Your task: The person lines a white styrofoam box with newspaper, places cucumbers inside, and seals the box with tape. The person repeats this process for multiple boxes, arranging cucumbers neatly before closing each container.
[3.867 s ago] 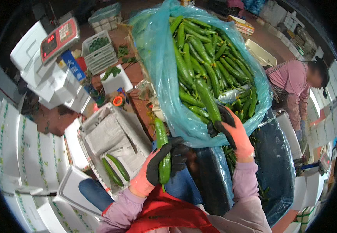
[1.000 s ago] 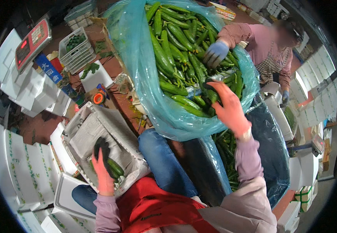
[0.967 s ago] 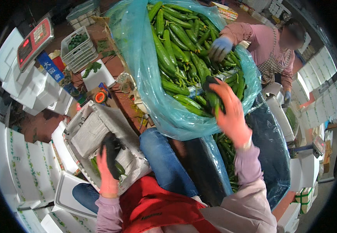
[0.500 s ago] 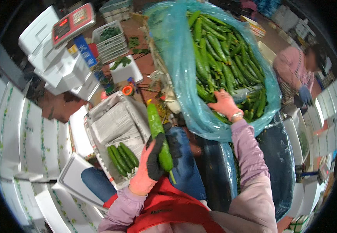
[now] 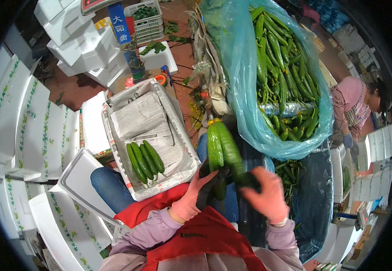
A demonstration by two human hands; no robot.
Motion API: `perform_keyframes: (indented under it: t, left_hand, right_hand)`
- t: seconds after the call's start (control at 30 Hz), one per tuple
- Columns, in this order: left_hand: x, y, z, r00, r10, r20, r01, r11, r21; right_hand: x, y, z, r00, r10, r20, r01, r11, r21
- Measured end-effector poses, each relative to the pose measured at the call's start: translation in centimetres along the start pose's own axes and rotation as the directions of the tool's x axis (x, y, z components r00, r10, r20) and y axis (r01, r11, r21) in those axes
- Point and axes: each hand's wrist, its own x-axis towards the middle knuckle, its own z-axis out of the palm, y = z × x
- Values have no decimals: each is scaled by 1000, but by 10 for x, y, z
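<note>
My left hand [image 5: 197, 192], in a pink and black glove, is closed around the lower part of a green cucumber [image 5: 214, 147] held upright over my lap. Alongside it leans a second cucumber [image 5: 230, 149], its lower end gripped in the black fingertips of my right hand [image 5: 267, 193]; this one is slightly blurred. The two cucumbers touch along their upper parts. To the left, several cucumbers [image 5: 145, 161] lie side by side on newspaper inside a white crate [image 5: 188, 149]. A big blue plastic bag [image 5: 237, 77] full of cucumbers [image 5: 290, 67] stands at the far right.
White foam boxes [image 5: 85, 49] pile up at the far left, with more boxes [image 5: 33, 131] along the left side. A foam lid [image 5: 90, 194] leans by my left knee. Behind the crate sits an orange tape roll [image 5: 161, 80]. Another person [image 5: 351, 104] works at the right.
My right hand has left the blue bag with a cucumber and brought it against the one in my left hand. The view has shifted, so the crate shows more fully.
</note>
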Motion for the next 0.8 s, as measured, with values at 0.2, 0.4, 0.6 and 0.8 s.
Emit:
perform_keyframes:
  t: [0.2, 0.4, 0.6, 0.8]
  left_hand:
    - [-23, -3, -12, 968, -155, -197, 125, 980, -155]
    - [-32, 9, -26, 970, -18, -244, 90, 954, 285]
    - [-39, 4, -26, 948, -92, -304, 101, 995, 14]
    - [-33, -1, -31, 971, -166, -172, 192, 970, 147]
  right_hand:
    - [79, -49, 22, 892, -359, -274, 362, 931, -42]
    - [120, -75, 49, 955, -294, 27, 250, 853, 459]
    - [109, -61, 42, 988, 148, -54, -64, 692, 719]
    - [100, -24, 43, 935, 208, 287, -354, 512, 783]
